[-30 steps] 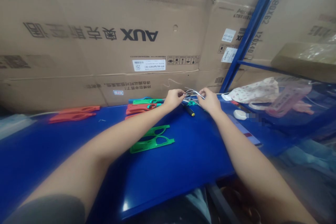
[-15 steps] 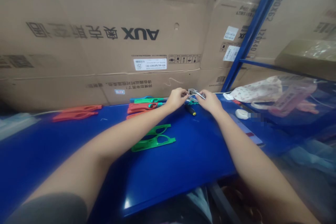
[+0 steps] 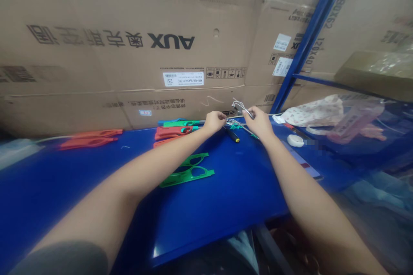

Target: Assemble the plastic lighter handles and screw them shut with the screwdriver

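Both my arms reach to the far side of a blue table [image 3: 226,197]. My right hand [image 3: 260,123] is closed in a pinch on a bent metal wire piece [image 3: 239,106] that sticks up above the fingers. My left hand [image 3: 214,121] is closed a little to its left, fingers curled on something too small to make out. Between and just below the hands lie a small pile of metal wire parts [image 3: 238,125] and a black-handled screwdriver [image 3: 232,134]. A green plastic clip piece [image 3: 187,172] lies nearer me.
Red and green plastic pieces [image 3: 174,131] are stacked left of my hands, two red ones [image 3: 90,141] farther left. Large cardboard boxes [image 3: 129,43] wall off the back. A blue shelf post [image 3: 306,38], a white tape roll [image 3: 294,140] and bags [image 3: 319,111] stand at right.
The hands were together on the wire piece. Now they have drawn apart; the right hand has lifted the wire piece up and slightly right, and the left hand stays lower.
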Motion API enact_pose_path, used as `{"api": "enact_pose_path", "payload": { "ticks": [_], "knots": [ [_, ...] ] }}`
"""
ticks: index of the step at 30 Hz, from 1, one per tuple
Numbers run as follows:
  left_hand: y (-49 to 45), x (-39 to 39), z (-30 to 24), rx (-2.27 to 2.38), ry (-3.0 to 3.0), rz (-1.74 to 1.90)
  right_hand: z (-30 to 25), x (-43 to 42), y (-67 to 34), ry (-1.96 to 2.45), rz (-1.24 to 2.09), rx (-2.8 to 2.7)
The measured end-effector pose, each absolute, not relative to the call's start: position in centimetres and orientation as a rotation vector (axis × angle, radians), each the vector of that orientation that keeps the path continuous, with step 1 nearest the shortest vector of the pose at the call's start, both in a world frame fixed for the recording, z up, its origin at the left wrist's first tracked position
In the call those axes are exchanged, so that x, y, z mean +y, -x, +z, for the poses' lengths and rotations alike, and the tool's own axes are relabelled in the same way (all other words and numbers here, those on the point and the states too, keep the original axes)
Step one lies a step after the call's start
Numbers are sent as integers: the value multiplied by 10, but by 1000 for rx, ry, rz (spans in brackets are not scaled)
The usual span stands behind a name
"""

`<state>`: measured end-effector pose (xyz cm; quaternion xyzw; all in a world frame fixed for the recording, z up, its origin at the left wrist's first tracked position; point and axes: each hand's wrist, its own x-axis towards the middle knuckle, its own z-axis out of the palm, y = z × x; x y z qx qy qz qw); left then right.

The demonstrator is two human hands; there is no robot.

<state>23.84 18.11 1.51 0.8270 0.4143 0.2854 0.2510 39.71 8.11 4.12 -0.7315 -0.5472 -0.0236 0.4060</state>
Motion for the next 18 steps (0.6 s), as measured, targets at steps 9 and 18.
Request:
{"api": "enact_pose_path", "payload": {
  "ticks": [9,18],
  "knots": [
    [-183,145,20,1087,-2239,927,50,79,-383,1507,331,-1544],
    [-59,43,12,856,-2663,585,58,47,-345,1128,761,-1934]
  ]
}}
